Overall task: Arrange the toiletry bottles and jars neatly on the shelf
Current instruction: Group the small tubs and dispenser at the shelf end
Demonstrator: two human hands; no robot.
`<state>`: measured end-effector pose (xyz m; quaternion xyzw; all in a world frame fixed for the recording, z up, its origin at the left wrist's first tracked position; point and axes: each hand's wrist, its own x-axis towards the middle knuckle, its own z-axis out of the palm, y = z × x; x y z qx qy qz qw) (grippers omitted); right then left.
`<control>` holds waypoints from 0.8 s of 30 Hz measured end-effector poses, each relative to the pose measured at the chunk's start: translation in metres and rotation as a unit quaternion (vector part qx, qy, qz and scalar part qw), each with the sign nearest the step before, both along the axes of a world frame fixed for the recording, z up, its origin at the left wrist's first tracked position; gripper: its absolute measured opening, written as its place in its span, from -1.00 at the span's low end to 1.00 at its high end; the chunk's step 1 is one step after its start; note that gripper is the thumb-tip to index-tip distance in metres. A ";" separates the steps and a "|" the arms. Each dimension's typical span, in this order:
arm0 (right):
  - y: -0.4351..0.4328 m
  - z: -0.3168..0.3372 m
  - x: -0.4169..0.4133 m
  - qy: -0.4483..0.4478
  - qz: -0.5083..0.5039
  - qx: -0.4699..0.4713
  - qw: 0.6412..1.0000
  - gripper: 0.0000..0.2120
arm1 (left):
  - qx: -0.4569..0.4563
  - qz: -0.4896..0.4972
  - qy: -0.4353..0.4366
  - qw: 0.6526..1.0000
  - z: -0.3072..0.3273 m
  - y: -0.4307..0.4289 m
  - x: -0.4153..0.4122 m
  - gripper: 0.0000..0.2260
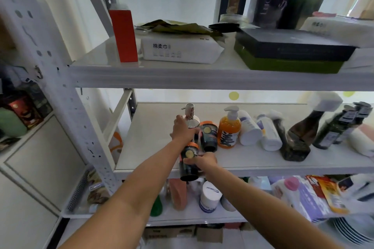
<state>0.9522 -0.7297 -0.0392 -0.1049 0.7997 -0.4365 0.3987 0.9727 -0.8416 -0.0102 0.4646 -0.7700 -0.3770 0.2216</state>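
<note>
Only one view is given: a wide-angle cam worn on the head, pointed forward and a bit down at a white shelving unit (pixel 66 95). It's held close, so the left hand (pixel 183 129) and right hand (pixel 204 160) are seen at the middle shelf (pixel 153 139), dead centre. The upper shelf (pixel 97 62) is caught at 12 o'clock, the lower shelf (pixel 182 217) at 6. Straight lines are bent near the edges.

1. The left hand (pixel 183 130) gripped a silver-topped pump bottle (pixel 190 114) that stood on the middle shelf (pixel 153 147).
2. The right hand (pixel 203 160) held a dark jar (pixel 189 170) with an orange lid at the shelf's front edge. The jar seemed to be off the shelf surface, though blur left that unsure.
3. A second dark jar (pixel 209 137) stood just beside the pump bottle, and an orange soap bottle (pixel 229 132) stood on its right.
4. Further right stood a white bottle (pixel 249 130) and a dark brown bottle (pixel 299 137).
</note>
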 end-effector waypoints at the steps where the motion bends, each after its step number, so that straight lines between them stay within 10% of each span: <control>1: -0.003 0.000 0.003 0.007 0.004 0.003 1.000 -0.52 | 0.001 0.008 0.000 1.000 -0.001 -0.001 0.002 -0.36; 24: -0.060 0.019 0.004 0.196 0.045 0.048 0.978 -0.52 | 0.002 -0.038 0.049 0.998 -0.010 -0.056 0.080 -0.43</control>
